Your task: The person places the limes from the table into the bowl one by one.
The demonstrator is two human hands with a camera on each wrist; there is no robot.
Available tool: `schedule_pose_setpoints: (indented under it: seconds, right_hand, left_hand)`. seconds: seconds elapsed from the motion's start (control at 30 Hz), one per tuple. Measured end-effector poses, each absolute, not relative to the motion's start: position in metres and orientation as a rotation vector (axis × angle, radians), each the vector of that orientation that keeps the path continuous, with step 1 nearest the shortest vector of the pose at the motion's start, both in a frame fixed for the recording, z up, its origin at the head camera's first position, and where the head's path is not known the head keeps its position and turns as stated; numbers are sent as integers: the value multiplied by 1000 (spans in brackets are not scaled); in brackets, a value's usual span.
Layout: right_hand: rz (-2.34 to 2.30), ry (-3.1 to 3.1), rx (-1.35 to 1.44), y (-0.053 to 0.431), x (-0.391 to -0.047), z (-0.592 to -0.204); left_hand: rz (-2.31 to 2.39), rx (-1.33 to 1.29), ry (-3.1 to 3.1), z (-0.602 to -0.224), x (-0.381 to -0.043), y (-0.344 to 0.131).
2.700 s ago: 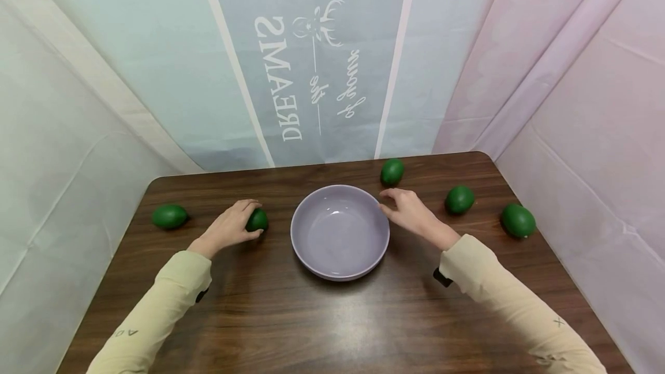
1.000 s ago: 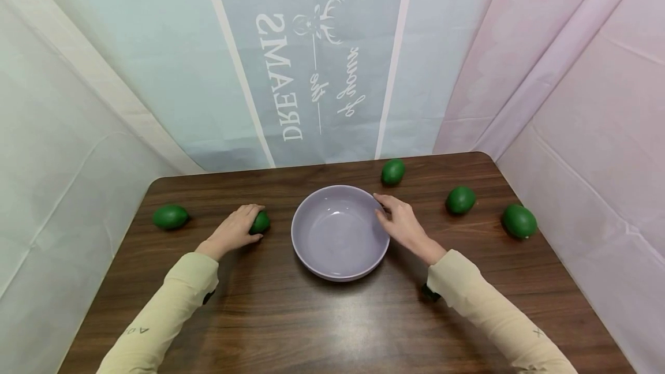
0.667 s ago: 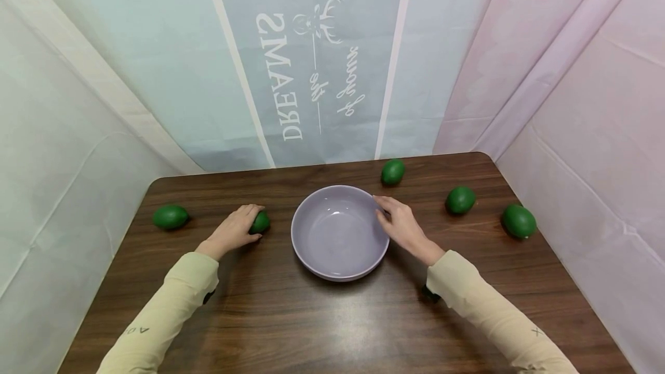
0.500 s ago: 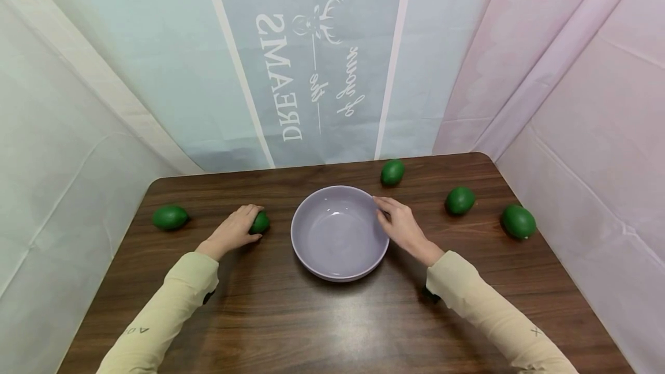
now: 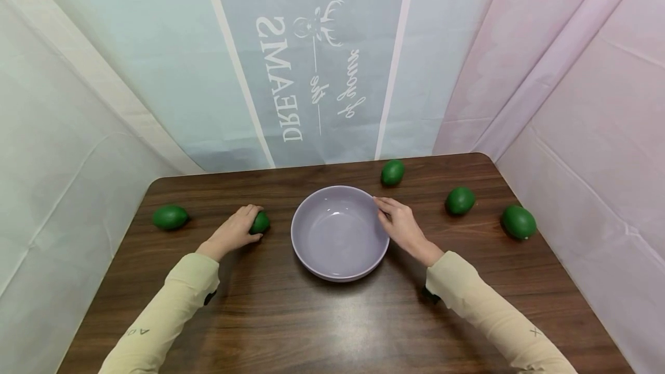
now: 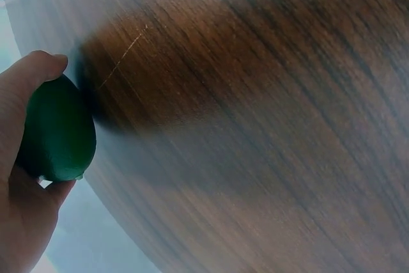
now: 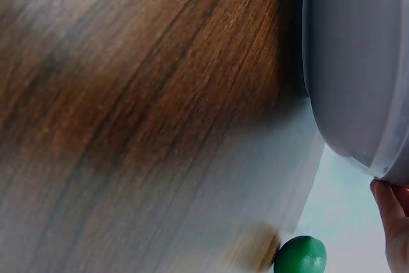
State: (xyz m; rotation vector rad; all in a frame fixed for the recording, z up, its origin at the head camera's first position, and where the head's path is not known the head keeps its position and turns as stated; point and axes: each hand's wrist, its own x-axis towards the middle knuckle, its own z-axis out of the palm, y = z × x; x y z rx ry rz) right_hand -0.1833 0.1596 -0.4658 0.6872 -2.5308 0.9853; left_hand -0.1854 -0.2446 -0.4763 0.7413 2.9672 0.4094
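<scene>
My left hand (image 5: pixel 234 229) holds a dark green lime (image 5: pixel 261 223) between thumb and fingers, left of the bowl. In the left wrist view the thumb lies over one side of this lime (image 6: pixel 61 129) and a finger shows at the other, with the tabletop close beside it. A wide, shallow lavender bowl (image 5: pixel 340 232) with nothing in it sits mid-table. My right hand (image 5: pixel 402 224) grips its right rim, fingertips right at the edge and thumb toward the inside. The right wrist view shows the bowl's outer wall (image 7: pixel 358 55) and fingers (image 7: pixel 388 206) at the rim.
Another lime (image 5: pixel 170 217) lies at the far left of the brown wooden table (image 5: pixel 312 328). On the right are a lime (image 5: pixel 392 172) near the back edge, a second lime (image 5: pixel 460 201) and a third lime (image 5: pixel 518 222) near the side edge. Printed cloth (image 5: pixel 332 74) hangs behind.
Since the oldest frame my right hand has moved left onto the bowl's rim. My left hand has shifted slightly right with its lime. Over the last second both hands stay still.
</scene>
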Motion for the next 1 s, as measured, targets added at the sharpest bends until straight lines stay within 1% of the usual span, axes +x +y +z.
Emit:
schedule_pose_setpoints:
  seconds: [0.3, 0.63, 1.0]
  right_hand:
    - [991, -2538, 674, 159, -184, -465]
    - [997, -2553, 671, 159, -185, -462]
    - [1011, -2555, 670, 159, -185, -460]
  left_hand:
    - [398, 733, 2933, -474, -185, -243]
    - [396, 801, 2932, -471, -186, -240]
    - [438, 858, 2939, -460, -187, -232]
